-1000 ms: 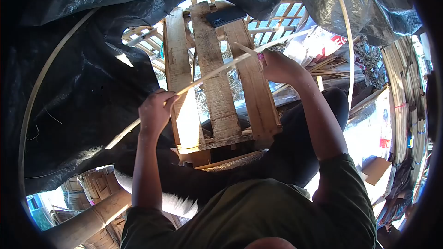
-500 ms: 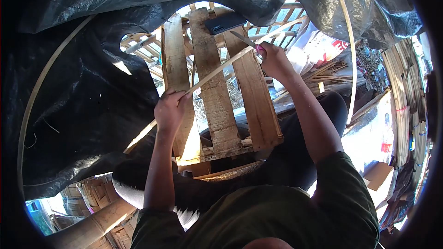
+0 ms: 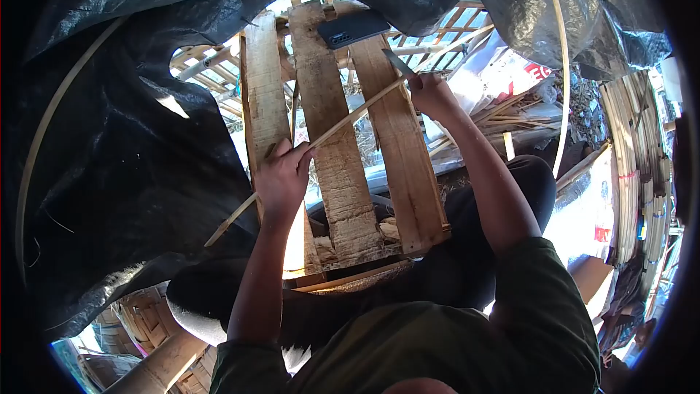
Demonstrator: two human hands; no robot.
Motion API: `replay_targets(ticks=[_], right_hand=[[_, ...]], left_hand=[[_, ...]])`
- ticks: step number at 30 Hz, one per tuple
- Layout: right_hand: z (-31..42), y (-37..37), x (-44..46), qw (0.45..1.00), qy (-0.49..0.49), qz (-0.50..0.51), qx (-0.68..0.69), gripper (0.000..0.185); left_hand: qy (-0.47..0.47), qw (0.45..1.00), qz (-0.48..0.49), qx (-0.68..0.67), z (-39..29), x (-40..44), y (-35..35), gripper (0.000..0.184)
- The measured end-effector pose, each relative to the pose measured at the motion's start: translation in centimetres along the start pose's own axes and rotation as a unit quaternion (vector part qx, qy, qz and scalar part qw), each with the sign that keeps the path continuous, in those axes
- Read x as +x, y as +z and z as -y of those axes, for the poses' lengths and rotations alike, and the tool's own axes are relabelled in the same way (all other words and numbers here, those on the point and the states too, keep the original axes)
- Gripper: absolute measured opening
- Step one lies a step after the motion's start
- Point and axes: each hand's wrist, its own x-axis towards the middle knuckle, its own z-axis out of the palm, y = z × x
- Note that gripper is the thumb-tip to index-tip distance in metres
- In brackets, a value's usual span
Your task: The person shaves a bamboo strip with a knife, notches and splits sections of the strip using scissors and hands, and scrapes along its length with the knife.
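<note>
My left hand [image 3: 283, 181] is closed around a thin bamboo strip [image 3: 350, 118], which slants from lower left to upper right above a bench of wooden boards [image 3: 332, 153]. The strip's lower end sticks out below that hand. In my right hand [image 3: 435, 96] is a knife [image 3: 399, 64], its handle mostly hidden by the fingers. The blade points up and to the left, with the strip passing right by its base. I cannot tell whether the edge is cutting into the strip.
A dark phone [image 3: 354, 29] lies on the far end of the boards. Black plastic sheeting [image 3: 131, 168] hangs at the left and overhead. Bamboo pieces [image 3: 521, 122] lie beyond my right arm, and bundled strips [image 3: 627, 168] stand at the far right. My bent legs flank the bench.
My left hand has shifted right along with the strip's lower end. The knife blade has turned to a steeper angle near the strip. The whole view has shifted slightly.
</note>
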Motion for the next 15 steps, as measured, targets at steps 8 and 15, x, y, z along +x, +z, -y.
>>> replay_targets(ticks=[8, 15], right_hand=[[2.5, 3.9, -2.9, 0.995, -0.094, 0.017, 0.0, 0.045], [0.0, 1.8, 0.5, 0.985, -0.137, -0.09, -0.057, 0.044]], left_hand=[[-0.009, 1.0, 0.007, 0.002, 0.2, 0.1, 0.1, 0.012], [-0.022, 1.0, 0.014, 0.01, 0.0, 0.2, -0.2, 0.016]])
